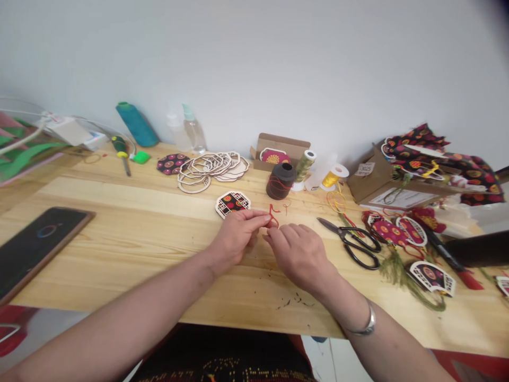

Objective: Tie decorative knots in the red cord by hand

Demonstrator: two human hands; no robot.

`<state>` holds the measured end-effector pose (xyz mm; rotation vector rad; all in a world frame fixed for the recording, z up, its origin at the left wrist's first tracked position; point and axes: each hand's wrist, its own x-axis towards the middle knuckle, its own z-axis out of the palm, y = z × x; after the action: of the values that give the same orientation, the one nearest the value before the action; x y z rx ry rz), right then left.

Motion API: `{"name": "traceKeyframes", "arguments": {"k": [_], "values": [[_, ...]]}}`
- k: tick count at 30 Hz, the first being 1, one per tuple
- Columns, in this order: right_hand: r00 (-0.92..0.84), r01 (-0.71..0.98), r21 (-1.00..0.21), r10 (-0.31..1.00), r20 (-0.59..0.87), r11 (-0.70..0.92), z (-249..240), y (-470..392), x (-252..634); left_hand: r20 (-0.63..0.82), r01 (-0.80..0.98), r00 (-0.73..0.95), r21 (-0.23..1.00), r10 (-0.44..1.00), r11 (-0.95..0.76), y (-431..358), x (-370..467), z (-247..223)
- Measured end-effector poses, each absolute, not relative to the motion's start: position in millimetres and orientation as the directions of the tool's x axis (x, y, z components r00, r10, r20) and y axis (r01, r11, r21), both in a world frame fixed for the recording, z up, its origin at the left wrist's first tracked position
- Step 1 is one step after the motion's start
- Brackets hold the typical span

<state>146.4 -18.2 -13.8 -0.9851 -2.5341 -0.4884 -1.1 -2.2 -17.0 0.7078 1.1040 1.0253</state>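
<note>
A thin red cord (pixel 272 209) runs between my two hands above the wooden table. Thumb and forefinger of my left hand (pixel 239 231) pinch it, with a short loop standing up past the fingertips. My right hand (pixel 299 252) is closed close by at the cord's lower part, its fingertips partly hidden from view. Just behind my left hand lies a patterned ornament (pixel 233 202) with a pale cut-out wooden rim. Beyond the hands stands a dark thread spool (pixel 281 182) wound with some red thread.
Black-handled scissors (pixel 352 241) lie right of my hands, beside tasselled ornaments (pixel 431 278). Wooden rings (pixel 210 168) are piled at the back. A phone (pixel 40 244) rests at left, a screwdriver (pixel 121 154) behind it. A cardboard box (pixel 392 185) holds fabric at right.
</note>
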Motion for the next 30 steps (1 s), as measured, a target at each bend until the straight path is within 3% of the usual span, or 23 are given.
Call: {"name": "traceKeyframes", "arguments": {"k": [3, 6, 9, 11, 13, 16, 18, 21, 30], "values": [[-0.755, 0.632, 0.255, 0.509, 0.413, 0.732, -14, -20, 144, -0.362, -0.368, 0.161, 0.841, 0.918, 0.397, -2, -2, -18], [-0.782, 0.580, 0.175, 0.483, 0.395, 0.796, -12, -19, 147, -0.342, -0.407, 0.173, 0.829, 0.924, 0.383, -2, -2, -17], [-0.652, 0.568, -0.178, 0.571, 0.499, 0.804, -9, -13, 152, -0.345, -0.397, 0.168, 0.834, 0.924, 0.383, -3, -3, -16], [-0.403, 0.563, -0.493, 0.741, 0.538, 0.664, -8, -7, 155, -0.351, -0.372, 0.155, 0.845, 0.923, 0.384, -3, -3, -16], [-0.201, 0.479, -0.761, 0.898, 0.391, 0.438, -8, -1, 155, -0.341, -0.341, 0.154, 0.862, 0.927, 0.374, -3, -2, -16], [-0.232, 0.216, -0.975, 0.973, -0.002, 0.050, -11, 4, 153, -0.328, -0.293, 0.172, 0.883, 0.929, 0.366, -3, -1, -15], [-0.324, 0.052, -0.991, 0.936, -0.137, -0.127, -12, 4, 150, -0.329, -0.262, 0.180, 0.892, 0.927, 0.367, -3, 0, -15], [-0.313, -0.068, -0.973, 0.930, -0.191, -0.223, -13, 3, 146, -0.319, -0.223, 0.193, 0.907, 0.928, 0.358, -4, 0, -14], [-0.146, -0.004, -0.985, 0.974, -0.171, -0.173, -14, 5, 149, -0.336, -0.123, 0.197, 0.923, 0.921, 0.364, -6, 2, -14]]}}
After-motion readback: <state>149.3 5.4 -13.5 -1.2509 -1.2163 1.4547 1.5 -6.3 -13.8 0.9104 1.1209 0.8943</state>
